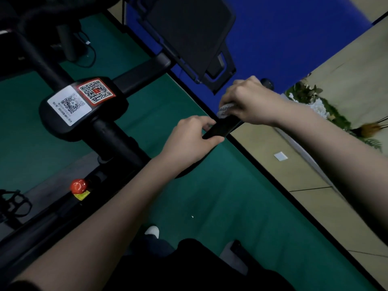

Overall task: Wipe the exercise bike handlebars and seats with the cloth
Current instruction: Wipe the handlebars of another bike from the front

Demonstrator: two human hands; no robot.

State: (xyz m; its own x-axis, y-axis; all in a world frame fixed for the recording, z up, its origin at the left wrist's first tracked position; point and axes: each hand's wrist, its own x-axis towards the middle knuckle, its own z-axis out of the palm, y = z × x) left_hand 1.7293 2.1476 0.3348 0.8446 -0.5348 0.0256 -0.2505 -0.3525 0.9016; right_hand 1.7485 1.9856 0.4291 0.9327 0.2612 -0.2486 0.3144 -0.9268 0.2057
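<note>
A black exercise bike handlebar [222, 128] runs from the centre console toward the right. My left hand [192, 139] grips the near part of this bar, fingers curled round it. My right hand [249, 99] holds a small grey-white cloth [225, 110] bunched against the bar a little farther along, near its end [267, 82]. Only a corner of the cloth shows under my fingers. The bike's seat is not in view.
The black console [84, 106] with two QR stickers sits at the left, a red knob [78, 185] on the frame below it. A black tablet holder [193, 36] stands ahead. Green mat [220, 196] underfoot, tan floor and a plant [308, 95] at right.
</note>
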